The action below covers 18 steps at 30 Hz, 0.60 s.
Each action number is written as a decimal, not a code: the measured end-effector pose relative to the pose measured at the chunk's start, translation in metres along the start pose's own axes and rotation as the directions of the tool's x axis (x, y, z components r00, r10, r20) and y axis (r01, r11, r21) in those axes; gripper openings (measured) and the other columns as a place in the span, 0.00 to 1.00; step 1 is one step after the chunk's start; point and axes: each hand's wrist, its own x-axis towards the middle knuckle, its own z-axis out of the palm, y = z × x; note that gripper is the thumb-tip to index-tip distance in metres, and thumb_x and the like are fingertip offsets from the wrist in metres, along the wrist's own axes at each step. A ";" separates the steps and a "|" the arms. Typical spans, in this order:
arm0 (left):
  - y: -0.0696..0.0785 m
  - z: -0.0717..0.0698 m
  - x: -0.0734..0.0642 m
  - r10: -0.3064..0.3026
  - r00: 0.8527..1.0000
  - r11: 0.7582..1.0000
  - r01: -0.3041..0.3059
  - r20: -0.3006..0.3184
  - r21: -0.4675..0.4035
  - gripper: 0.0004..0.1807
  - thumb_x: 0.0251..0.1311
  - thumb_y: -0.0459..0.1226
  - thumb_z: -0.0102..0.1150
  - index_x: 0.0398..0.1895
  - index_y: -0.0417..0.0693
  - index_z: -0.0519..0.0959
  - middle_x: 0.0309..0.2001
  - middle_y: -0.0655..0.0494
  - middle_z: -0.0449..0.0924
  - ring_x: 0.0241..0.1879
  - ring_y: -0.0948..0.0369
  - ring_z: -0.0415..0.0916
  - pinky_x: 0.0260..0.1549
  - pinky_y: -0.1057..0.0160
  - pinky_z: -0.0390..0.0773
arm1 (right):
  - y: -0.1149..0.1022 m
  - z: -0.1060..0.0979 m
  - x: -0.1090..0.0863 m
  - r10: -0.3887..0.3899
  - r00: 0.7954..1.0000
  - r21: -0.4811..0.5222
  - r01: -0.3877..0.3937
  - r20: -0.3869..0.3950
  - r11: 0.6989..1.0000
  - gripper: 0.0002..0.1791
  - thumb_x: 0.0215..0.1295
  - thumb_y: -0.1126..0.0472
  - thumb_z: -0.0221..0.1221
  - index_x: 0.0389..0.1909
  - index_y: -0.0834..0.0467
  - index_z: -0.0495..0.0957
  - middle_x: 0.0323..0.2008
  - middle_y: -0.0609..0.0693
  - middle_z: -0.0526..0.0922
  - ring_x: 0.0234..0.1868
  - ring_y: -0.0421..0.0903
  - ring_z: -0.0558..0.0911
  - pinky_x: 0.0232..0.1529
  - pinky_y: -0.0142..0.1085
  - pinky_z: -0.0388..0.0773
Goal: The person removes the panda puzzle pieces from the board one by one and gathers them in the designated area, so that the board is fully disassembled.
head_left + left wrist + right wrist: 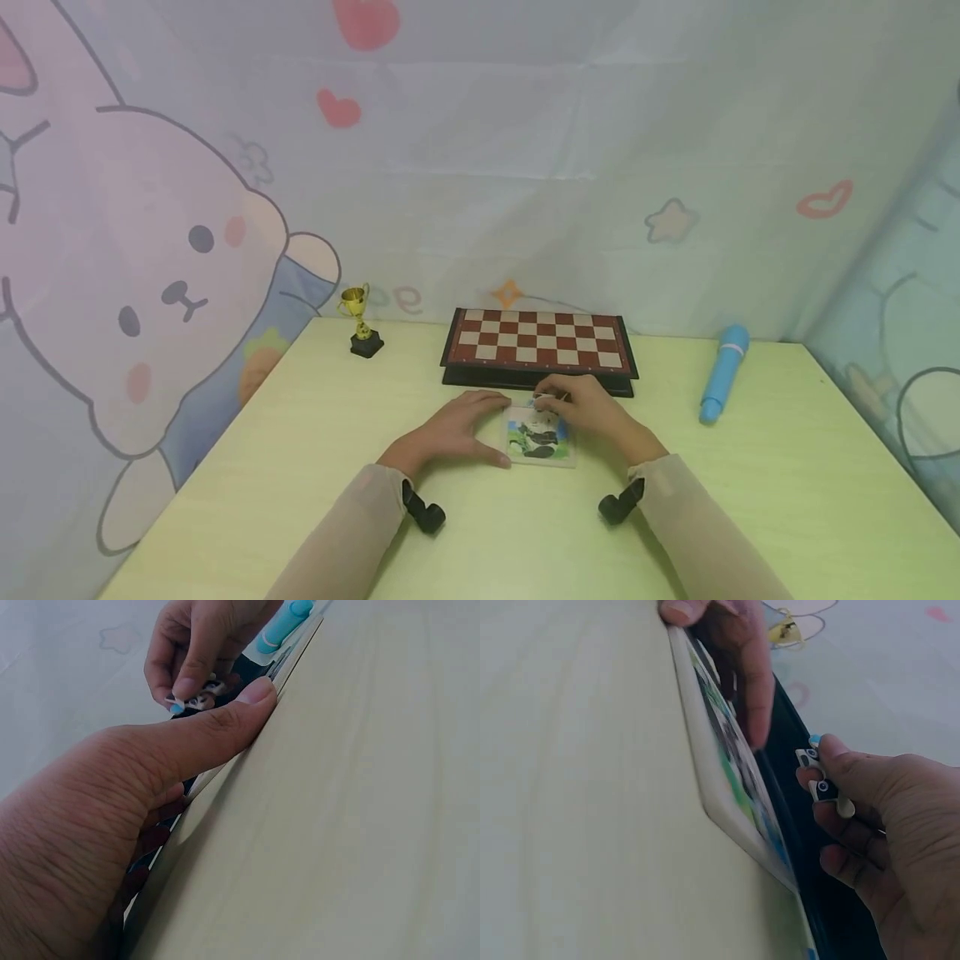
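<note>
A small square picture-puzzle board lies on the table, showing a panda on grass. My left hand spans its left side, the thumb near the lower corner and the fingers near the upper one. In the right wrist view the left thumb touches the pale rim. My right hand is over the board's upper right part. Between thumb and fingers it pinches a puzzle piece with black-and-white eye markings and a bit of blue. The right hand hides the board's upper corner in the head view.
A folded chessboard case lies just behind the puzzle board. To the back left stands a gold trophy cup on a black base. A blue microphone-shaped toy lies at the right. Printed cloth hangs behind the pale yellow table.
</note>
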 end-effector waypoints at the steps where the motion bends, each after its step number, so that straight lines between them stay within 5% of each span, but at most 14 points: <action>1: 0.000 0.001 0.000 -0.001 1.000 1.000 0.001 0.001 0.000 0.57 0.43 0.74 0.65 0.76 0.60 0.63 0.74 0.60 0.62 0.74 0.56 0.56 0.71 0.49 0.59 | 0.002 -0.003 -0.002 0.000 1.000 -0.009 0.000 -0.014 1.000 0.09 0.70 0.53 0.63 0.47 0.48 0.84 0.40 0.41 0.86 0.39 0.40 0.83 0.43 0.40 0.82; 12: -0.001 0.003 0.003 0.017 1.000 0.999 -0.017 -0.003 0.033 0.59 0.42 0.75 0.64 0.76 0.59 0.63 0.74 0.58 0.62 0.74 0.56 0.56 0.71 0.49 0.59 | 0.053 -0.053 -0.051 0.092 0.991 0.003 -0.093 -0.101 0.996 0.09 0.73 0.54 0.61 0.45 0.52 0.86 0.39 0.43 0.86 0.38 0.40 0.81 0.40 0.39 0.80; 18: -0.001 0.001 0.001 0.011 1.000 1.000 -0.011 0.001 0.029 0.58 0.42 0.74 0.65 0.76 0.59 0.64 0.75 0.58 0.62 0.74 0.56 0.56 0.71 0.49 0.59 | 0.076 -0.060 -0.076 0.149 0.984 -0.030 -0.152 -0.098 0.988 0.08 0.71 0.55 0.62 0.45 0.52 0.86 0.39 0.43 0.86 0.38 0.40 0.80 0.40 0.36 0.79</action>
